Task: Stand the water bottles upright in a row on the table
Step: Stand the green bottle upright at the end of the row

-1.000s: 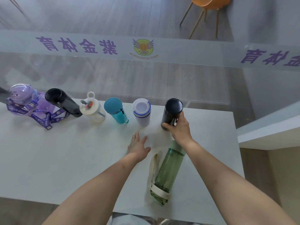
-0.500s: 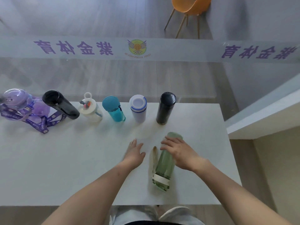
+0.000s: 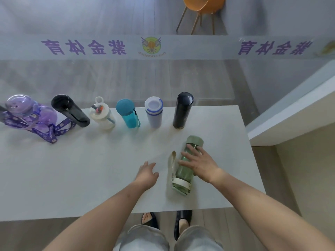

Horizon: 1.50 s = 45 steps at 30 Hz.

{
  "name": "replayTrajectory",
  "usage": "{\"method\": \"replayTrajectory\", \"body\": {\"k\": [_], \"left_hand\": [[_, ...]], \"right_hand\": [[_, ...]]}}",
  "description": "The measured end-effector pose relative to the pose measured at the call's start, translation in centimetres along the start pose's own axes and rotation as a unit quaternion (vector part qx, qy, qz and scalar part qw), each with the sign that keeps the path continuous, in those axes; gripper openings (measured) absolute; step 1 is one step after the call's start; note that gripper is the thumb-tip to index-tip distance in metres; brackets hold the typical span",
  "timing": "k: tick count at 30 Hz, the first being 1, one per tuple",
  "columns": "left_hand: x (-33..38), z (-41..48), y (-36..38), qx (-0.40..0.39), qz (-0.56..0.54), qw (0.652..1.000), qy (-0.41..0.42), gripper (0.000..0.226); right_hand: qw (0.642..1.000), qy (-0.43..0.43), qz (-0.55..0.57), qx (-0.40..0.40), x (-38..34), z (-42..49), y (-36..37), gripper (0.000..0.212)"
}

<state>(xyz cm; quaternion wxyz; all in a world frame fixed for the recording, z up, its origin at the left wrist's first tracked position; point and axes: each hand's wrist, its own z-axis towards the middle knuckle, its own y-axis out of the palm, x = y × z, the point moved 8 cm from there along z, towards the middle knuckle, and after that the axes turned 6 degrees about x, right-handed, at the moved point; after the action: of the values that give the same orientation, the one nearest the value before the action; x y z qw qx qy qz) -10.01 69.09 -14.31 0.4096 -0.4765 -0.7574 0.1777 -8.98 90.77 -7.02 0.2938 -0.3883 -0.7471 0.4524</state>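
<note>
A pale grey table [image 3: 76,171] with a matte top serves as the reference point. Directly behind its far edge stands a glass partition [image 3: 126,78] carrying a frosted horizontal band [image 3: 190,47]. The band bears purple characters, seen mirrored, and a round yellow-green winged emblem [image 3: 151,45] above the table's middle. Beyond the glass, the floor [image 3: 90,15] is grey wood-look planking. An orange chair [image 3: 204,6] on slim wooden legs stands on it, beyond the table's far right corner. To the right of the table, a white ledge [image 3: 297,113] runs diagonally above a beige surface. Lighting is soft and even, with faint reflections on the glass.
</note>
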Motion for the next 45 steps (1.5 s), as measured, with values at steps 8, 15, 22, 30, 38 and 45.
{"method": "replayTrajectory", "body": {"k": [8, 15, 22, 30, 38, 45], "left_hand": [[3.9, 1.0, 0.3, 0.033, -0.024, 0.999, 0.005, 0.059], [7.8, 2.5, 1.6, 0.042, -0.014, 0.999, 0.014, 0.058], [10.5, 3.2, 3.3, 0.03, -0.004, 0.999, 0.015, 0.06], [10.2, 4.5, 4.7, 0.006, 0.063, 0.998, -0.001, 0.067], [10.1, 4.9, 3.5, 0.039, 0.112, 0.992, -0.034, 0.067], [8.6, 7.3, 3.6, -0.009, 0.098, 0.994, -0.047, 0.08]], "right_hand": [[0.945, 0.138, 0.266, 0.134, 6.1, -3.0, -1.6, 0.084], [0.81, 0.219, 0.504, 0.205, 12.9, -4.8, -1.0, 0.082], [0.696, 0.269, 0.618, 0.248, 14.5, -6.1, 1.3, 0.086], [0.61, 0.337, 0.664, 0.27, 14.0, -6.7, 2.7, 0.069], [0.582, 0.421, 0.593, 0.363, 13.3, -6.3, 2.6, 0.079], [0.597, 0.378, 0.612, 0.356, 16.3, -2.9, 2.4, 0.073]]}}
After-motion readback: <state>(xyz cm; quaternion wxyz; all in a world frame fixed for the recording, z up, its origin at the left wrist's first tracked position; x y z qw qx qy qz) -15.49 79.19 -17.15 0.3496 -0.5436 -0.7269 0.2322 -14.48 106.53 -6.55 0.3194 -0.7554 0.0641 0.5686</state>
